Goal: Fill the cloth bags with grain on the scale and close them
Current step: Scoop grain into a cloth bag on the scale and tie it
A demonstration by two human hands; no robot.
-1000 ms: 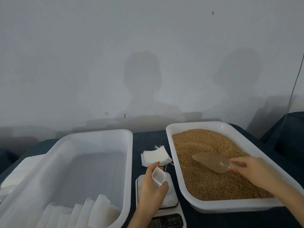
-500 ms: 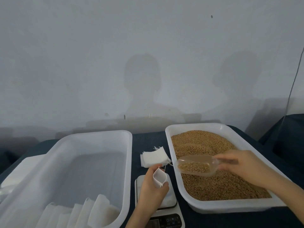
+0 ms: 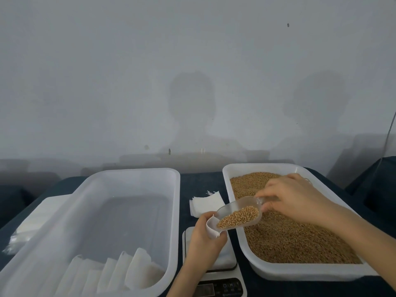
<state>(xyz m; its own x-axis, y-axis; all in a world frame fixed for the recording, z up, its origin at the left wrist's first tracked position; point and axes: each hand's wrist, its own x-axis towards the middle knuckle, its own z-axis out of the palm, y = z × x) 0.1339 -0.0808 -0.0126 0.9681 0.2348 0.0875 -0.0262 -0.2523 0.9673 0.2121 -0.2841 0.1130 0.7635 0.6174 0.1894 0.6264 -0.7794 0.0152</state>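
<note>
Your left hand point(image 3: 203, 239) has its fingers curled round the small cloth bag point(image 3: 211, 227) and holds it upright just above the platform of the scale point(image 3: 216, 281), with the mouth turned toward your right. Your right hand point(image 3: 293, 200) pinches the handle of the clear scoop point(image 3: 240, 213) between thumb and fingertips. The scoop carries a modest load of grain and tips down to the left. Its lip is at the bag's mouth, touching or nearly so (this angle does not settle which).

The scoop is wider than the opening, so the pour looks like the risky part. Get the lip's narrowest point inside the mouth before you tilt further. Use your left thumb and forefinger to spread the cloth rather than squeeze it flat. Let the grain trickle, not slide in one mass. Rest the bag's base on the platform so the scale actually reads it (the display is too blurred to read here). Leave slack cloth at the top for closing. Return any surplus to the white tray point(image 3: 300, 273) just beside the scale.
</note>
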